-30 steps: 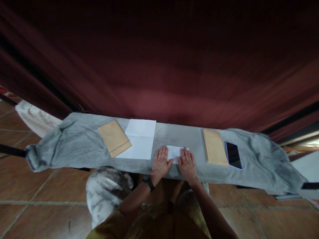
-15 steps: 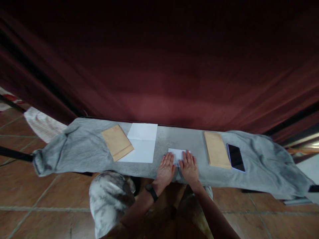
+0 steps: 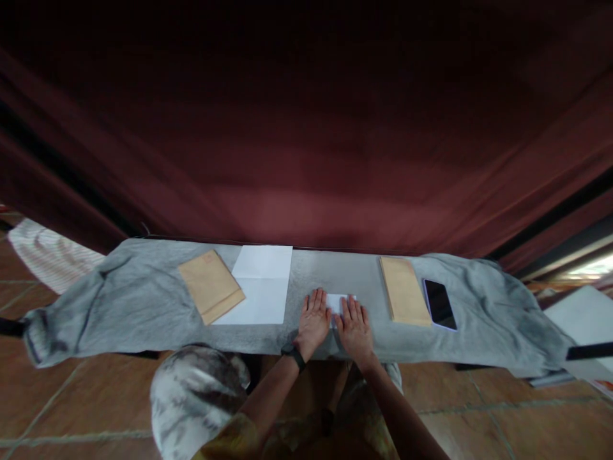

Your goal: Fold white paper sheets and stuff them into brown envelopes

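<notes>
A small folded white paper (image 3: pixel 336 302) lies on the grey cloth in front of me, mostly covered by my hands. My left hand (image 3: pixel 313 322) rests flat at its left side, fingers stretched out and pointing away from me. On the right part of the paper my right hand (image 3: pixel 355 331) is laid palm down, its fingers straight and slightly spread. To the left is a larger white sheet (image 3: pixel 262 299) with a crease across it. One brown envelope (image 3: pixel 211 285) overlaps that sheet's left edge. A stack of brown envelopes (image 3: pixel 405 292) sits to the right of my hands.
A phone (image 3: pixel 440 304) with a dark screen lies right of the envelope stack. The grey cloth (image 3: pixel 134 300) covers a long narrow bench. Behind it hangs a dark red curtain (image 3: pixel 306 211). My knee (image 3: pixel 198 402) is under the front left edge.
My left hand has shifted from the paper's lower left to along its left side. My right hand still lies flat on it. The whole view has turned slightly.
</notes>
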The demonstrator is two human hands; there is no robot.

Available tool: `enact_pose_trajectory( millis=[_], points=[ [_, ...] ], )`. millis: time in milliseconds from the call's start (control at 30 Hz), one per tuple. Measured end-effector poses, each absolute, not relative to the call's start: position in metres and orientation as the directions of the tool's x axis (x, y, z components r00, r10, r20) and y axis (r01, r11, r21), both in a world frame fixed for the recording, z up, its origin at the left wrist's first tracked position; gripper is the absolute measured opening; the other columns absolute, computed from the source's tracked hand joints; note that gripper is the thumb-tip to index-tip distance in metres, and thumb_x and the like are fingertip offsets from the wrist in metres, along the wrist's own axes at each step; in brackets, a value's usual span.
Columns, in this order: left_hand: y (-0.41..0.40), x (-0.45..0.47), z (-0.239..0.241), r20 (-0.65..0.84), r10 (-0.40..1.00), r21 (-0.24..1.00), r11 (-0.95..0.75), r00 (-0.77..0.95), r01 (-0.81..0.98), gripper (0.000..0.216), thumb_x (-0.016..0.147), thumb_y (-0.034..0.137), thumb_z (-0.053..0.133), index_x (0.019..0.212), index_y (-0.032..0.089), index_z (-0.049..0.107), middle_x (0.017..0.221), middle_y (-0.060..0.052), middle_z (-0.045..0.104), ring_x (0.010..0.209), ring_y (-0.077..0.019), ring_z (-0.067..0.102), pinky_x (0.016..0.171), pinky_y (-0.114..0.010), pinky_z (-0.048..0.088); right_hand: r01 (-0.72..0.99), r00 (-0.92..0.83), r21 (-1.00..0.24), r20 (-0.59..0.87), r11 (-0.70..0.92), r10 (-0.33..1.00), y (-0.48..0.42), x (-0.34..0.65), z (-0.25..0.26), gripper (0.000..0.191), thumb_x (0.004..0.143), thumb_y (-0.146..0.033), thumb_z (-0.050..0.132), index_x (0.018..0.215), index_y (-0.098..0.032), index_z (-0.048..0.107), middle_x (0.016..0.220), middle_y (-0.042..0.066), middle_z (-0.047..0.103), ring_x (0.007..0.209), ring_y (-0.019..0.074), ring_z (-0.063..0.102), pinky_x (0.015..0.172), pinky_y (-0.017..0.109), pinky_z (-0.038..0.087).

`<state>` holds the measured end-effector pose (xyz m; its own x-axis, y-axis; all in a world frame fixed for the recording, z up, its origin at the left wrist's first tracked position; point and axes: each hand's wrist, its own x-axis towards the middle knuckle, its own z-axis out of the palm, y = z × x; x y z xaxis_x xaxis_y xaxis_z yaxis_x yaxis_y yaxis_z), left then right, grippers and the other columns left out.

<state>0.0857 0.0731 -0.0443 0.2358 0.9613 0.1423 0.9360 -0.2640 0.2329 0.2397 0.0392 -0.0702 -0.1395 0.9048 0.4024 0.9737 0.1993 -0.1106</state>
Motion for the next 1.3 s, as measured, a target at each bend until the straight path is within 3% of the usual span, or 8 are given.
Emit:
enact_pose_trajectory(
  millis=[333,533,733,933,1000,1100,1200,1300],
  points=[
    [0.114,0.077,-0.002,-0.024,0.985,0.545,-0.13,0.171,0.828,0.023,0.083,0.007,0.052,0.094,0.017,0.07,0.106,-0.012,0.071,0.11,-0.0239,0.062,0.102,-0.038,0.043,0.963,-0.114,-0.185,0.384,0.198,0.916,0.037,0.24,-0.062,0.048,0.104,-0.029,0.038,0.148,-0.013,0.047,0.152,0.017,0.048,0.142,0.0293,0.042,0.117,0.052,0.029],
    [0.111,0.07,0.01,-0.118,0.992,0.791,0.072,0.037,0.607,0.011,0.075,0.011,0.056,0.07,0.018,0.063,0.065,-0.001,0.063,0.069,-0.0174,0.062,0.065,-0.027,0.047,0.884,-0.146,-0.356,0.404,0.302,0.903,0.028,0.237,-0.044,0.05,0.105,-0.028,0.033,0.152,-0.015,0.04,0.153,0.015,0.048,0.141,0.0234,0.046,0.114,0.046,0.039],
    [0.09,0.073,0.03,-0.118,0.992,0.953,0.126,-0.047,0.276,0.013,0.081,0.031,0.057,0.079,0.019,0.06,0.068,0.0,0.062,0.059,-0.0148,0.06,0.05,-0.023,0.043,0.798,-0.129,-0.495,0.415,0.343,0.901,0.018,0.207,-0.005,0.056,0.098,-0.031,0.046,0.152,-0.017,0.043,0.153,0.014,0.048,0.137,0.0273,0.051,0.111,0.047,0.044],
    [0.084,0.062,0.037,-0.086,0.98,0.996,0.079,-0.179,-0.045,0.036,0.091,0.05,0.051,0.11,0.022,0.064,0.119,-0.008,0.069,0.112,-0.0216,0.064,0.09,-0.031,0.052,0.407,0.109,-0.895,0.245,0.182,0.963,0.031,0.218,0.028,0.044,0.102,-0.044,0.038,0.125,-0.021,0.067,0.114,0.008,0.076,0.101,0.0226,0.072,0.088,0.035,0.058],
    [0.084,0.054,0.027,-0.078,0.974,0.997,0.079,-0.214,-0.007,0.039,0.084,0.048,0.064,0.113,0.022,0.064,0.121,-0.008,0.069,0.116,-0.0231,0.062,0.095,-0.032,0.05,0.25,0.163,-0.96,0.168,0.124,0.972,0.036,0.226,0.03,0.045,0.1,-0.05,0.042,0.119,-0.021,0.069,0.102,0.008,0.078,0.088,0.0236,0.073,0.076,0.035,0.06],
    [0.084,0.044,0.008,-0.098,0.987,0.985,0.114,-0.127,0.127,0.04,0.078,0.037,0.069,0.113,0.019,0.063,0.094,-0.005,0.073,0.091,-0.0215,0.069,0.082,-0.032,0.055,0.131,0.205,-0.989,0.1,0.074,0.974,0.045,0.235,0.017,0.045,0.096,-0.051,0.045,0.114,-0.018,0.071,0.088,0.008,0.077,0.073,0.0251,0.072,0.062,0.035,0.058],
    [0.088,0.039,-0.008,-0.101,0.988,0.96,0.129,-0.119,0.25,0.034,0.08,0.028,0.064,0.113,0.017,0.063,0.074,0.002,0.066,0.073,-0.0178,0.068,0.071,-0.03,0.056,0.224,0.212,-0.972,0.115,0.066,0.971,0.051,0.244,-0.007,0.04,0.092,-0.049,0.049,0.103,-0.019,0.073,0.077,0.006,0.075,0.069,0.0252,0.069,0.06,0.034,0.056],
    [0.091,0.037,-0.015,-0.078,0.983,0.936,0.129,-0.164,0.326,0.043,0.078,0.019,0.062,0.121,0.018,0.06,0.076,0.002,0.065,0.076,-0.0173,0.067,0.075,-0.032,0.056,0.447,0.229,-0.892,0.18,0.061,0.957,0.053,0.25,-0.032,0.04,0.09,-0.043,0.048,0.111,-0.017,0.069,0.085,0.008,0.076,0.075,0.0257,0.069,0.068,0.036,0.056]
  ],
)
